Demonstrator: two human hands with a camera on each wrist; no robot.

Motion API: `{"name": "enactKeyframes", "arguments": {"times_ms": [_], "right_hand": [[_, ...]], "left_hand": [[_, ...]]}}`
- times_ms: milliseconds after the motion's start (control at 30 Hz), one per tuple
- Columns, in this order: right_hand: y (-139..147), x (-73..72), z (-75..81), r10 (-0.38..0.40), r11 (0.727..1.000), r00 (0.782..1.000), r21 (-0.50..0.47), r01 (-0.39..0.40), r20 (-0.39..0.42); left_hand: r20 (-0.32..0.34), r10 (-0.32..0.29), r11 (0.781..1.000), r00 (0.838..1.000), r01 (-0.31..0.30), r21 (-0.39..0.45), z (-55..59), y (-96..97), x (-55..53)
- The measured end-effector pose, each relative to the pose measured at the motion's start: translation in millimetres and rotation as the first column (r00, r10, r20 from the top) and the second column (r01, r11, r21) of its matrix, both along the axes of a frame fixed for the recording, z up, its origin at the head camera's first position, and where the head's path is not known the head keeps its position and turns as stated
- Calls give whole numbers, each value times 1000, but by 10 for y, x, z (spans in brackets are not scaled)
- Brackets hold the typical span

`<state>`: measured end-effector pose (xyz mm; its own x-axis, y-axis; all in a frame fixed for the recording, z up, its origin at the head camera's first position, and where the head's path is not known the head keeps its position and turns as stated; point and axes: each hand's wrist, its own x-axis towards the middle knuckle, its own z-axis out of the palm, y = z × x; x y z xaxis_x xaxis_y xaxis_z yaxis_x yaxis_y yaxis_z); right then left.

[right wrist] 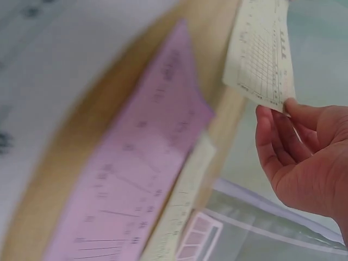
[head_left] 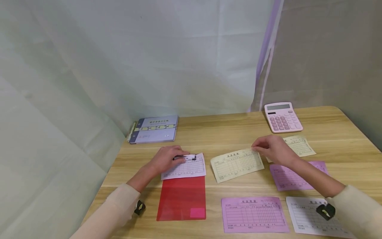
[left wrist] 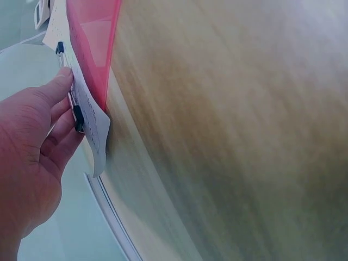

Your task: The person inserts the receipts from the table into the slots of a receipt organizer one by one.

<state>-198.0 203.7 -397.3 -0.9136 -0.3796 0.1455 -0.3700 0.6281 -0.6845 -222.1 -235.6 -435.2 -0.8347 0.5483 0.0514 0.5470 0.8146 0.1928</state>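
Observation:
My left hand (head_left: 168, 157) pinches the metal clip (head_left: 185, 157) at the top of a red clipboard (head_left: 182, 199). Under that clip lies a white receipt form (head_left: 185, 170), covering the board's upper part. In the left wrist view, thumb and fingers close on the clip, and the form's corner curls off the board. My right hand (head_left: 276, 149) pinches a pale yellow receipt form (head_left: 237, 164) by its upper right corner, thumb against fingers. The right wrist view shows this yellow form (right wrist: 263, 57) hanging from the fingertips, its far end out of frame.
Below the right arm lie two pink forms (head_left: 255, 215) and a white form (head_left: 307, 212), partly hidden by the sleeve. Another yellow form (head_left: 301, 146) is behind the right hand. A pink calculator (head_left: 282, 118) stands at the back right, a ledger book (head_left: 155, 129) with a pen (head_left: 131, 132) back left.

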Motion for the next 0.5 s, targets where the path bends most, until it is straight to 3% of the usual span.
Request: {"name": "enactKeyframes", "arguments": {"times_ms": [267,500], "right_hand": [[-210,-129,190,65,992,993,-114,-54,96],[-592,-264,99,88,983,972,-178,-49,219]], "left_hand": [[12,1,1000,1000,-1,-4,19,5,1],[9,-18,1000,1000,18,-8,38,6,-5]]}}
